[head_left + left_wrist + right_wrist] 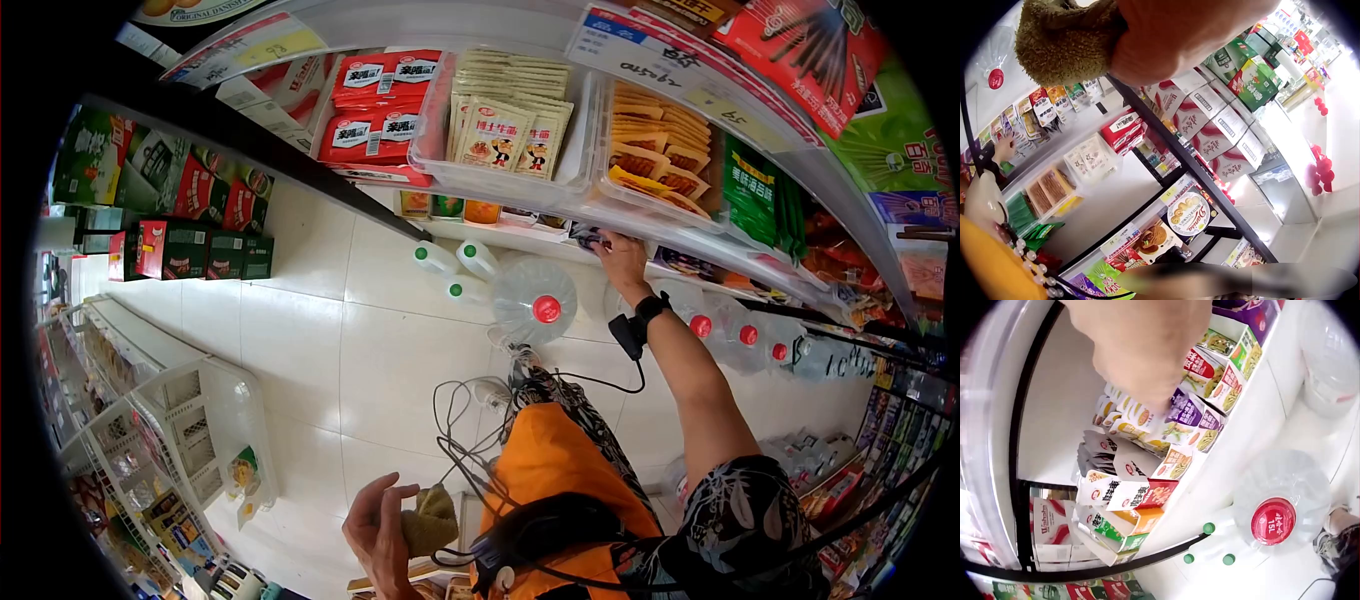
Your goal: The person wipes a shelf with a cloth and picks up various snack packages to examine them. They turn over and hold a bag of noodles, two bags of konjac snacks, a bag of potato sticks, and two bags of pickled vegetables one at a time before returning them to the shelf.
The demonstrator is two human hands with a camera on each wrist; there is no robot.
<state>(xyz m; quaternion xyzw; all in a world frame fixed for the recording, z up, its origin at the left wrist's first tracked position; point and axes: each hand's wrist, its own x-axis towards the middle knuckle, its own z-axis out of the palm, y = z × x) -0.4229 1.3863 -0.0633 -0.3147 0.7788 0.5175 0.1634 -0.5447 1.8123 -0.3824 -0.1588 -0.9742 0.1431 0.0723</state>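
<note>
My left hand (378,528) holds a bunched olive-green cloth (432,520) low beside the body. In the left wrist view the fuzzy cloth (1069,47) pokes out beside the left hand (1179,37). My right hand (622,262) reaches under the shelf's front edge to a lower shelf of snacks. Seen from the right wrist, that hand (1141,350) is over small packets, fingertips right at a purple snack box (1188,415) and yellow-white packets (1132,419). I cannot tell whether its fingers grip one. White boxes of packets (1129,494) stand alongside.
Clear tubs of beige packets (500,130) and brown snacks (655,150) sit on the shelf above the right hand. A large water bottle (535,295) and white jugs (435,257) stand on the floor. Black cables (450,430) hang before the body. White racks (170,420) stand leftward.
</note>
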